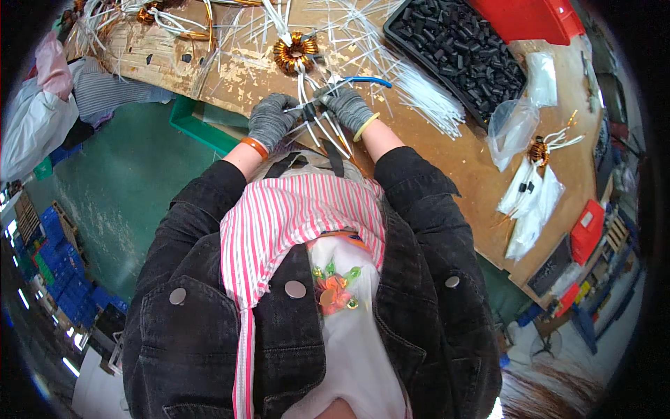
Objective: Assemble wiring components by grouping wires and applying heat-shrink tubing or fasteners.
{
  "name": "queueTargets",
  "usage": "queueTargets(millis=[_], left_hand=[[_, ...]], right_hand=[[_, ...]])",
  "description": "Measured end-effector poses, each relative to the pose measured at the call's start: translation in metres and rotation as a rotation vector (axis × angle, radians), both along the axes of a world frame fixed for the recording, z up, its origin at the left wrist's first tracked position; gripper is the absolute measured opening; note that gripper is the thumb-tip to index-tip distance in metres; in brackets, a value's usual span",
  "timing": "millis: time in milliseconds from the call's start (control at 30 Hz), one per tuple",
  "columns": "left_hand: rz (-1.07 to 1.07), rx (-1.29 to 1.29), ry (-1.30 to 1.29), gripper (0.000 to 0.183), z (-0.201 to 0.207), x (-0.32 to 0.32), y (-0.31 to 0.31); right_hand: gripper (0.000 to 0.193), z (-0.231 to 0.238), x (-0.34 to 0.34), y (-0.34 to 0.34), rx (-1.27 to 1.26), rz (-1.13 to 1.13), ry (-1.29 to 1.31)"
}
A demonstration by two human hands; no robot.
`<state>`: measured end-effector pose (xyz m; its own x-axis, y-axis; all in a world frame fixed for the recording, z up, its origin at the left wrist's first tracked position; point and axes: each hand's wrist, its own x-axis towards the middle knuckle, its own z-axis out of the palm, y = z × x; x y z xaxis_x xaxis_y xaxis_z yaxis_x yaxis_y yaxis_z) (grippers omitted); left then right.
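Observation:
A copper-wound toroidal coil (296, 54) lies on the worn table ahead of me, its white-sleeved leads running toward my body. My left hand (273, 120), in a grey knit glove, is closed at the left side of these leads (328, 129). From the right, my gloved right hand (347, 109) pinches at the same bundle. Between the hands, a small black sleeve piece (309, 112) sits on the leads. A blue-handled tool (370, 81) lies just beyond my right hand; whether that hand touches it is unclear. The fingertips are partly hidden.
A black tray (453, 56) full of short black tubes stands at back right, near a red bin (530, 19). White cable ties (429, 94) are heaped beside it. Another coil (538, 151) lies right, by plastic bags (534, 209). A green crate (202, 126) sits below the table edge.

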<state>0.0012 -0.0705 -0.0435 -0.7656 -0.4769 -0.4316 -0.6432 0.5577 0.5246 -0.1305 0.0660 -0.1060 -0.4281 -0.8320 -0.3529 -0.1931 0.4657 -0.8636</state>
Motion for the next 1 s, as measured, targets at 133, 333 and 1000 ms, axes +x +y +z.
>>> queueTargets(millis=[133, 333, 1000], left_hand=[[0.043, 0.028, 0.067, 0.02, 0.002, 0.0, 0.003], [0.137, 0.297, 0.061, 0.022, -0.019, 0.0, -0.003], [0.169, 0.144, 0.16, 0.019, -0.02, 0.004, 0.007]], right_hand=[[0.023, -0.002, 0.002, 0.003, 0.003, -0.074, -0.059], [0.021, -0.005, 0.001, 0.007, -0.016, -0.13, -0.238], [0.024, 0.008, 0.01, 0.011, 0.007, -0.118, -0.157]])
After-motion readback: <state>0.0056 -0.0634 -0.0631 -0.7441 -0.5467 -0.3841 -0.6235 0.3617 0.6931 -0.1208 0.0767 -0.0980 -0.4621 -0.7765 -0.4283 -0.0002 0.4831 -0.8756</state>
